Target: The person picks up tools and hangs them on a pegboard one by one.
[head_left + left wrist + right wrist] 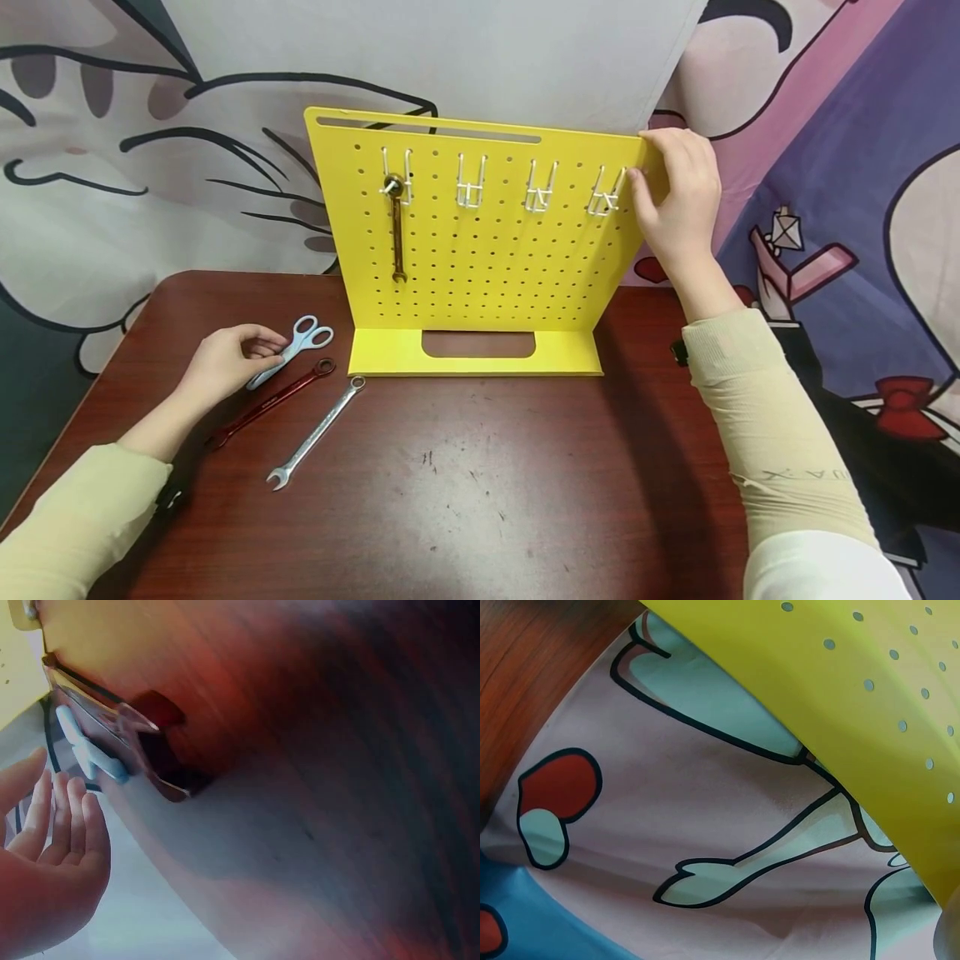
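Note:
A yellow pegboard stands upright on the table, with several white wire hooks on its upper part. My right hand grips its upper right corner, thumb on the front and fingers over the edge. On the leftmost hook hangs a dark combination wrench. At the left, my left hand hovers beside light blue scissors, its fingers loosely bent; the left wrist view shows a gap between this hand and the scissors. Nearer lie a red wrench and a silver combination wrench.
The brown table has its left edge beyond my left forearm. Cartoon-printed cloth hangs behind and to the right. A second empty hook is right of the hung wrench. The board's base has a rectangular cutout.

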`<state>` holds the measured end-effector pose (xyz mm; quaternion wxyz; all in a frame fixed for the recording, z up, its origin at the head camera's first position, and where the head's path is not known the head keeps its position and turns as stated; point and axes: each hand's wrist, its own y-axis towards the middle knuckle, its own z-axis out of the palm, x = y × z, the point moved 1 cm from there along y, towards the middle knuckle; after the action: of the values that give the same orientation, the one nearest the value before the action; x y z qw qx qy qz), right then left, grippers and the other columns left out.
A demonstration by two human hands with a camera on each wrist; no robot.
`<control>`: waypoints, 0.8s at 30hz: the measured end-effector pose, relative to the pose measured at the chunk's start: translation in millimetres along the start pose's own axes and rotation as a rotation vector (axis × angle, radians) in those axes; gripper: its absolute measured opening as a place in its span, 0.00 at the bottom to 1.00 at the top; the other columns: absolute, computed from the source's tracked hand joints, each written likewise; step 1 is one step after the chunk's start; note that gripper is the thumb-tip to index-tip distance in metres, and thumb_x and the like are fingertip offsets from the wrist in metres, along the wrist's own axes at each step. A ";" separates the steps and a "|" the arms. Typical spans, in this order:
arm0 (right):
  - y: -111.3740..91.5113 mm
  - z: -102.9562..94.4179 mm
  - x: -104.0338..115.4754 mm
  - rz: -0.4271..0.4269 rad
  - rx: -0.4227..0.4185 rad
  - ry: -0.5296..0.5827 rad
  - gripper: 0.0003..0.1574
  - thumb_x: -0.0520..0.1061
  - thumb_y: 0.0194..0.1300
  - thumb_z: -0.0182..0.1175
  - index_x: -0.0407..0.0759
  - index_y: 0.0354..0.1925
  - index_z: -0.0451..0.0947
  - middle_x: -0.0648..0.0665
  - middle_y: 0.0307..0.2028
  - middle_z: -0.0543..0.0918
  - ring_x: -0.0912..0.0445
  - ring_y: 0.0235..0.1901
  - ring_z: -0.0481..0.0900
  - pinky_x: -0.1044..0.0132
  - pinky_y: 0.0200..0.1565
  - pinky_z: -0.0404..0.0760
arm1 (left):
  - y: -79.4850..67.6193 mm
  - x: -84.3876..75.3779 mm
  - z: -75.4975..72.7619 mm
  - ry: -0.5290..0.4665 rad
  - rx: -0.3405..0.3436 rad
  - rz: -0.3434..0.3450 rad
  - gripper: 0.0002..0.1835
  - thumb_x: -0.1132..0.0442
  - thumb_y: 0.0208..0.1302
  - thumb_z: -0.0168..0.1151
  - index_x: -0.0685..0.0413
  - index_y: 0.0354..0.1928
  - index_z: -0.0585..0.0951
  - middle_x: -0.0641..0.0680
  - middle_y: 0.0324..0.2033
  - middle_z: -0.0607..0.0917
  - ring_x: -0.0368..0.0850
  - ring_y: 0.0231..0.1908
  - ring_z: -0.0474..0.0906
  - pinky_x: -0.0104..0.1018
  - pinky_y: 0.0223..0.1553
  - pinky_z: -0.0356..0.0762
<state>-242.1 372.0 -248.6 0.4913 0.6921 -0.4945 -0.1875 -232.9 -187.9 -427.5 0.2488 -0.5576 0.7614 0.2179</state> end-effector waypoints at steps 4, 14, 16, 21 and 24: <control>0.0 -0.4 0.2 0.003 0.003 -0.007 0.22 0.41 0.70 0.64 0.35 0.59 0.83 0.34 0.55 0.87 0.39 0.63 0.78 0.54 0.74 0.68 | 2.1 6.1 0.7 0.028 0.049 0.003 0.16 0.67 0.62 0.76 0.67 0.50 0.86 0.67 0.42 0.91 0.46 0.37 0.86 0.22 0.33 0.76; 0.2 -0.2 0.1 -0.002 0.003 -0.008 0.22 0.42 0.71 0.63 0.35 0.60 0.82 0.34 0.56 0.87 0.40 0.64 0.78 0.55 0.74 0.68 | 6.0 12.8 7.1 0.078 0.071 0.009 0.17 0.65 0.61 0.77 0.67 0.50 0.86 0.63 0.39 0.90 0.52 0.38 0.84 0.27 0.36 0.76; 0.2 -0.3 0.0 0.000 0.002 -0.009 0.22 0.42 0.71 0.63 0.35 0.60 0.82 0.34 0.56 0.87 0.40 0.64 0.78 0.55 0.74 0.68 | 7.5 14.6 7.7 0.077 0.072 0.016 0.17 0.66 0.61 0.77 0.67 0.50 0.86 0.62 0.38 0.89 0.50 0.37 0.83 0.27 0.35 0.75; -0.2 -0.1 -0.3 0.007 0.006 -0.011 0.22 0.43 0.71 0.63 0.36 0.60 0.83 0.34 0.56 0.87 0.40 0.63 0.78 0.55 0.74 0.68 | 11.0 17.9 9.1 0.073 0.073 0.016 0.17 0.66 0.61 0.76 0.67 0.49 0.86 0.59 0.35 0.88 0.43 0.35 0.80 0.27 0.35 0.73; -0.2 -0.2 -0.4 0.007 0.004 -0.013 0.22 0.43 0.71 0.63 0.36 0.60 0.83 0.34 0.56 0.86 0.40 0.63 0.78 0.54 0.73 0.69 | 12.5 18.7 9.7 0.073 0.075 -0.001 0.17 0.65 0.62 0.77 0.67 0.49 0.86 0.59 0.35 0.88 0.42 0.35 0.79 0.29 0.36 0.73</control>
<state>-242.1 372.5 -248.8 0.4873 0.6901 -0.5006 -0.1890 -248.4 -192.3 -446.0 0.2416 -0.5556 0.7775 0.1684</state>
